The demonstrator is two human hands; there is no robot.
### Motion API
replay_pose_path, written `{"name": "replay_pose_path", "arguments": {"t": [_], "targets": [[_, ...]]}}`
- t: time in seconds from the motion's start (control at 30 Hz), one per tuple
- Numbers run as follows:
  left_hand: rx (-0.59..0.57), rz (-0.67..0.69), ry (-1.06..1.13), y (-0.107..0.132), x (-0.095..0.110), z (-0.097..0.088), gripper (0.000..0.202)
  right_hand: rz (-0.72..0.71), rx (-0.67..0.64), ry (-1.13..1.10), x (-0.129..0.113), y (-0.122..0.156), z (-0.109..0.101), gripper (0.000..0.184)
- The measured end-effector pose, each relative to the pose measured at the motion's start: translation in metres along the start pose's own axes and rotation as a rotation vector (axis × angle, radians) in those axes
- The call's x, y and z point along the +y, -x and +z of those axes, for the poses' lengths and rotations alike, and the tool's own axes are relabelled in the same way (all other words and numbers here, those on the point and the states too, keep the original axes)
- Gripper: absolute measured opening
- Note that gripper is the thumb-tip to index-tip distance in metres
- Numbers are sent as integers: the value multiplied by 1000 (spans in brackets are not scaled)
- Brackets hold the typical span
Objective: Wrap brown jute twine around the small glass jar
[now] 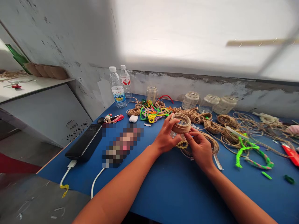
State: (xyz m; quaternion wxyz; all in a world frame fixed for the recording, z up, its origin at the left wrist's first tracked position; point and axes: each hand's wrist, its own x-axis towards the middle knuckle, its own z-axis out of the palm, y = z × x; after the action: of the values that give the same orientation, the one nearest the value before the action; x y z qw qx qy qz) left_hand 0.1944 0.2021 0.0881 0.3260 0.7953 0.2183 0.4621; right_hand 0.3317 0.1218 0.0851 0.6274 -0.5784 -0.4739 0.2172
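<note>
A glass jar [174,134] with jute twine [183,128] wound round its upper part is held above the blue table, its mouth tilted towards me. My left hand [167,133] is closed round the jar's left side, index finger over the twine and thumb below. On the right side, the thumb and fingers of my right hand [198,146] pinch at the twine band; the exact strand is hidden. Under and behind the hands lie a twine coil [211,143] and a yellow pipe cleaner [182,145].
Glass jars [190,100] stand along the wall, with twine coils and a heap of pipe cleaners [153,113] before them. Leftward are two plastic bottles [118,93], keys, a white case [133,119], a black power bank [85,141] and a pixelated object. A red-tipped tube [291,154] lies far right.
</note>
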Motion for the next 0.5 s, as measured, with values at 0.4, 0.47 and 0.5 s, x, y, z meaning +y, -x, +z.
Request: {"name": "replay_pose_path", "arguments": {"t": [0.4, 0.47, 0.5], "targets": [[2, -41, 32, -1, 2, 0, 50, -20, 36, 27, 0, 2, -1, 32], [0, -42, 28, -1, 3, -1, 50, -31, 37, 48, 0, 2, -2, 33], [-3, -42, 27, -1, 3, -1, 51, -35, 38, 58, 0, 2, -2, 33]]}}
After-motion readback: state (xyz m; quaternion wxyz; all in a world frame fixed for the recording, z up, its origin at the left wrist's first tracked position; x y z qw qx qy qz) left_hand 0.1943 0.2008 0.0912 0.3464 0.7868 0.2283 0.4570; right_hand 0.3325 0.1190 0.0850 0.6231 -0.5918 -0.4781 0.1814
